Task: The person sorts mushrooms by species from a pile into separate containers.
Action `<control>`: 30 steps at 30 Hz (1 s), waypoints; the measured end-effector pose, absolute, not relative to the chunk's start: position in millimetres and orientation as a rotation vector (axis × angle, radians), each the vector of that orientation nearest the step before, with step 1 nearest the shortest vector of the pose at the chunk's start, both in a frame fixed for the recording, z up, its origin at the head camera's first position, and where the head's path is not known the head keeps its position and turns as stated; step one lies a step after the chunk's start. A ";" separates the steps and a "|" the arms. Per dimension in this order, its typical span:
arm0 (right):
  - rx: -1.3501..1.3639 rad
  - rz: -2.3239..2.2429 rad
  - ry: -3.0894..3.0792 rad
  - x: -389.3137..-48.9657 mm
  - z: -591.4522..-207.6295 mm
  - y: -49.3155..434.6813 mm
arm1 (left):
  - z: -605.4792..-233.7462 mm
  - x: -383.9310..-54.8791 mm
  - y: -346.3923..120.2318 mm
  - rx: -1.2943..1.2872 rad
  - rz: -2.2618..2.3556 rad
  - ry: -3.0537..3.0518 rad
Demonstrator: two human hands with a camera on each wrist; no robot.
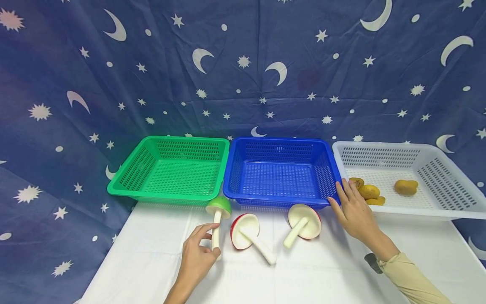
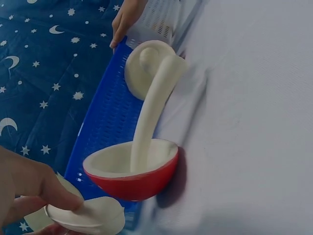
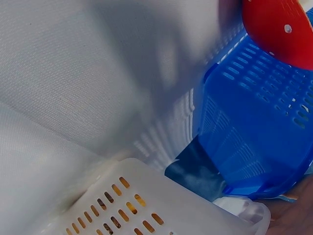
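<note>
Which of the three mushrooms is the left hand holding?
The green-capped mushroom: the left hand pinches its stem; both red-capped mushrooms are unheld.

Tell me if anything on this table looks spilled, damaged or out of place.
Nothing looks spilled or damaged. At most, the left red-capped mushroom and the right red-capped mushroom look a bit untidy: they lie tipped over in front of the blue basket, pale undersides showing, stems slanting different ways.
</note>
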State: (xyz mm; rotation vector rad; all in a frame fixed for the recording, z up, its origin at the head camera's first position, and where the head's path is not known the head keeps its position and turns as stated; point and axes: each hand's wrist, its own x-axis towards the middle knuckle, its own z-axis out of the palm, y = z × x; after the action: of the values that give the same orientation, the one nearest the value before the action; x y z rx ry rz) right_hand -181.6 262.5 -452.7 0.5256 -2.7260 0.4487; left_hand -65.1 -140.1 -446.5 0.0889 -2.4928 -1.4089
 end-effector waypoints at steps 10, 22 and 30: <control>0.521 0.447 -2.724 -181.5 -452.8 262.5 | -425.0 -67.5 -146.0 0.009 -1.438 -2.458; 0.526 0.444 -2.718 -182.3 -453.3 263.5 | -402.3 -88.7 -154.1 -0.055 -1.372 -2.456; 0.525 0.435 -2.718 -182.4 -454.8 263.4 | -387.6 -101.4 -160.5 -0.050 -1.376 -2.488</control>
State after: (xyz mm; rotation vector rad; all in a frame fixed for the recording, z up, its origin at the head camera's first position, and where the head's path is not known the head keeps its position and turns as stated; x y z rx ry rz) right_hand -182.4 263.4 -454.8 0.5249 -2.7183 0.4351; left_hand -101.4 -160.5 -387.6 -0.0499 -2.4882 -1.3761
